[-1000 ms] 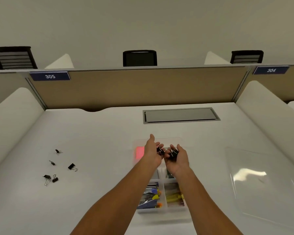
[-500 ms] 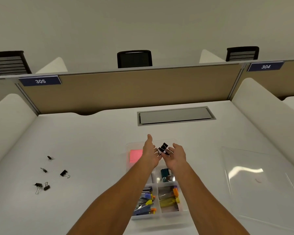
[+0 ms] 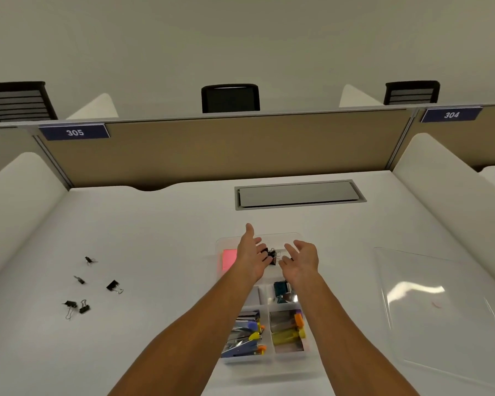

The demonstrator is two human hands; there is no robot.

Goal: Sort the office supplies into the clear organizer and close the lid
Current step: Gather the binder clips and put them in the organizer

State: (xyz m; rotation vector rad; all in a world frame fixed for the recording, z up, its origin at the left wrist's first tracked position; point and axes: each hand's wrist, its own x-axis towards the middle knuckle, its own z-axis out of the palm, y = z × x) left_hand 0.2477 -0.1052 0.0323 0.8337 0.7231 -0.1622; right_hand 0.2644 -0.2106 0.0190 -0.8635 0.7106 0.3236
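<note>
We hold left hand (image 3: 250, 254) and right hand (image 3: 303, 260) palms facing, fingers spread wide, gripping nothing. Binder clips (image 3: 271, 255) between fingertips, over far compartment of clear organizer (image 3: 286, 357), probably released to drop in. Five loose clips (image 3: 113, 286) well left of fingers; lid (image 3: 440, 315) right, off.

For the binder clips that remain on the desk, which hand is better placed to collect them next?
Probably the left hand. The loose binder clips lie far to the left of the clear organizer, on the left arm's side. The right hand would have to cross over the organizer.
</note>
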